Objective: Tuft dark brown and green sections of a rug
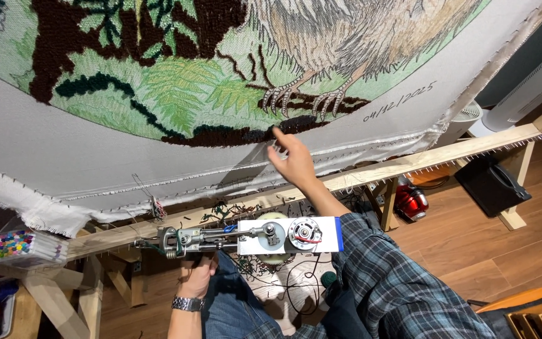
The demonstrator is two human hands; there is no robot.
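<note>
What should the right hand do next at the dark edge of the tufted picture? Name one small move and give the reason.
Probably keep the right hand pinching at the dark brown tufted edge and pull or smooth the loose bit there. Its fingertips already touch that border below the bird's claws, while the left hand holds the tufting gun low, away from the stretched cloth.

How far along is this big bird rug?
Much looks done: the bird's feet, ferns and dark branches are filled with yarn. In hand: the right hand touches the dark lower edge while the left hand holds the tufting gun. Left: bare cloth surrounds the picture.
</note>
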